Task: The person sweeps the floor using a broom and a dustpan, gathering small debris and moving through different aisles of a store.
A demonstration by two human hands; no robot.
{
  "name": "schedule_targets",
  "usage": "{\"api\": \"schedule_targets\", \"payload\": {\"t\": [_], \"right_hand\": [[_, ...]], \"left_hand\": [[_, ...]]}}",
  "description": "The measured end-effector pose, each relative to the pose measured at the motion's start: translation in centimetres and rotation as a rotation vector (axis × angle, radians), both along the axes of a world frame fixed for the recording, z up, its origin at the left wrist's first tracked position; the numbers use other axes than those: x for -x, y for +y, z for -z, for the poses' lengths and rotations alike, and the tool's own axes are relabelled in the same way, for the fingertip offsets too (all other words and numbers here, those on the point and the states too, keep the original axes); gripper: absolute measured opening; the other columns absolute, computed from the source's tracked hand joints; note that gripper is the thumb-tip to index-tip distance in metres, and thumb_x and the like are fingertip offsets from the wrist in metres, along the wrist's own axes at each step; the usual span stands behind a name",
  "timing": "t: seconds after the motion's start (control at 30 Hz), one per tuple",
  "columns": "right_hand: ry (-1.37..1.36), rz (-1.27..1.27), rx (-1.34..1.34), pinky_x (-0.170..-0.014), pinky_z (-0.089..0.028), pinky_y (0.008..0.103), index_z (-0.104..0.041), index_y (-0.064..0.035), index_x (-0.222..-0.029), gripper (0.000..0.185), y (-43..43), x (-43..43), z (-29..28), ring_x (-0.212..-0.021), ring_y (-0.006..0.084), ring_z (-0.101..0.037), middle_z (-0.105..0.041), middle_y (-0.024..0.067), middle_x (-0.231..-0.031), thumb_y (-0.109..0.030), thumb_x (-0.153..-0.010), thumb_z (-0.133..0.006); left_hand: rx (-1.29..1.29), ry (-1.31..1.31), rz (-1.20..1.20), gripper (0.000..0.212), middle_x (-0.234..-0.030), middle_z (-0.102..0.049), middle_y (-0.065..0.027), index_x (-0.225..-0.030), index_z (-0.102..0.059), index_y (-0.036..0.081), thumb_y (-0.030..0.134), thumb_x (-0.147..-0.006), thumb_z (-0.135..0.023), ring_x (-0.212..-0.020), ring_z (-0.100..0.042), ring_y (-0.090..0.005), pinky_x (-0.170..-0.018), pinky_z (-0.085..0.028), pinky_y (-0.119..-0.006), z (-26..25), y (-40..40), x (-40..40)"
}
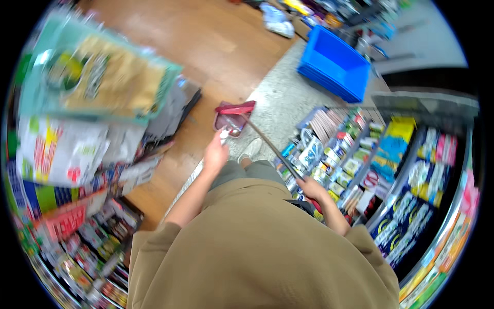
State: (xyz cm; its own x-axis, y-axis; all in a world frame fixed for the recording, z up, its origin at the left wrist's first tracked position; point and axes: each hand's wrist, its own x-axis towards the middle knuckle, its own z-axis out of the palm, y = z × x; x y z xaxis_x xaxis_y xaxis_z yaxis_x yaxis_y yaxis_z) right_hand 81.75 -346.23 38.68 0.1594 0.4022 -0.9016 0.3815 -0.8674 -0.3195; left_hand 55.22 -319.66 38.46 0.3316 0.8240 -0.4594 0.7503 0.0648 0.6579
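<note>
My left hand [216,153] is closed around a white handle end [224,135], which seems to belong to the dustpan below it. That dustpan [220,123] is dark red and rests near the border between wood-look flooring and pale grey floor. Some small debris appears inside it, too blurred to name. Across the dustpan's far part lies the red head [243,107] of a broom. Its long brown stick [270,145] slants back towards me, and my right hand [313,190] grips the upper end.
Packed shop shelves [347,170] stand close on my right, a stacked display with a green tray [158,112] on my left. Stacked blue plastic crates [335,63] sit ahead to the right, near a heap of mixed goods [278,19]. My white shoe [252,148] is just behind the dustpan.
</note>
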Motion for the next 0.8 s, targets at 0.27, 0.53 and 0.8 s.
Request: {"api": "schedule_targets", "payload": {"t": [0.27, 0.53, 0.8], "right_hand": [[-0.110, 0.306, -0.009, -0.031, -0.036, 0.0322, -0.052, -0.0010, -0.078, 0.043, -0.2, 2.7, -4.0, -0.033, 0.0169, -0.045, -0.048, 0.0044, -0.051, -0.038, -0.099, -0.050], [-0.140, 0.306, -0.014, -0.031, -0.037, 0.0329, -0.050, 0.0014, -0.082, 0.038, 2.6, 11.3, -0.7, -0.034, 0.0185, -0.048, -0.047, 0.0053, -0.051, -0.034, -0.096, -0.055], [-0.097, 0.217, 0.087, -0.034, -0.040, 0.0322, -0.049, 0.0041, -0.095, 0.036, 2.0, 15.2, 0.2, -0.038, 0.0172, -0.048, -0.049, 0.0052, -0.058, -0.031, -0.095, -0.058]], "left_hand": [[0.046, 0.034, 0.111, 0.054, -0.104, -0.067, -0.0217, -0.138, -0.045, 0.014, 0.009, -0.084, -0.051, -0.087, -0.066, -0.0399, -0.077, -0.052, -0.050, -0.5, -2.9, 4.4], [-0.040, -0.053, 0.131, 0.048, -0.124, -0.061, -0.0155, -0.134, -0.047, 0.012, 0.007, -0.087, -0.046, -0.088, -0.067, -0.0383, -0.073, -0.053, -0.050, -1.0, -4.2, 12.8], [-0.028, -0.020, 0.035, 0.050, -0.103, -0.068, -0.0187, -0.137, -0.046, 0.014, 0.009, -0.087, -0.049, -0.082, -0.067, -0.0399, -0.072, -0.053, -0.051, -0.3, -7.8, 19.5]]}}
